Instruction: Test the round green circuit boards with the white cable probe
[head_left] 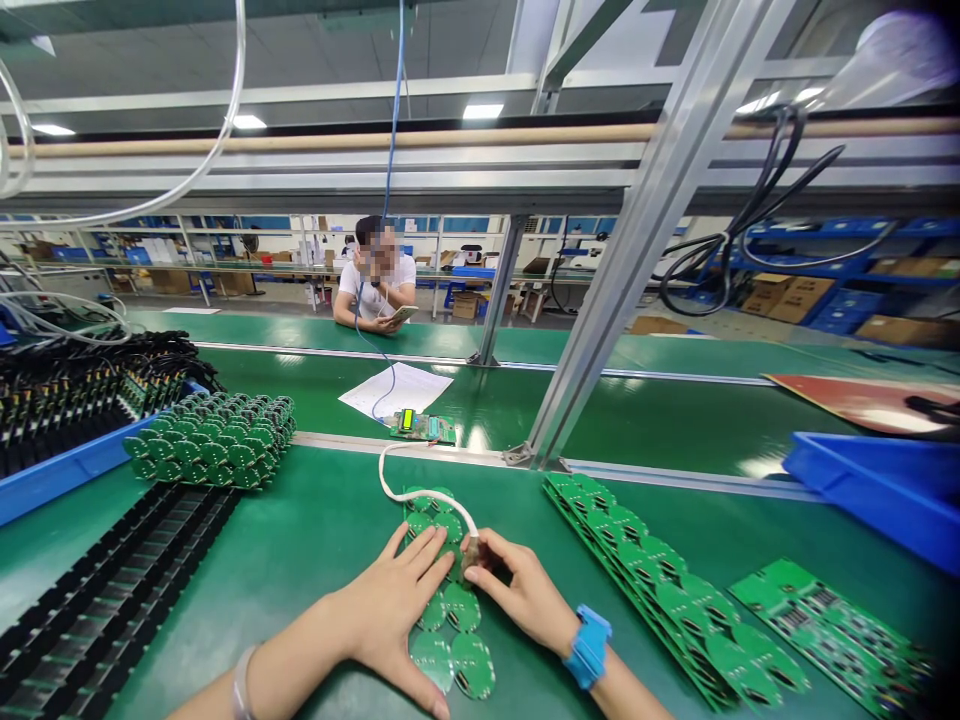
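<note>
A panel of round green circuit boards (471, 665) lies on the green bench in front of me. My left hand (394, 605) rests flat across its left side, fingers spread. My right hand (517, 580) pinches a brownish probe connector (471, 555) at the end of a white cable (420, 493), held upright over the panel's right edge. Whether its tip touches the boards is hidden by my fingers. The cable runs back to a small green tester board (424, 427) with a lit yellow-green display.
Stacked round-board panels stand at left (210, 440) and right (660, 580). Black slotted racks (112, 590) lie at left; a blue bin (877, 490) sits at right, near another green board (825, 630). A metal post (622, 280) rises ahead. A person (379, 280) sits across the bench holding a phone.
</note>
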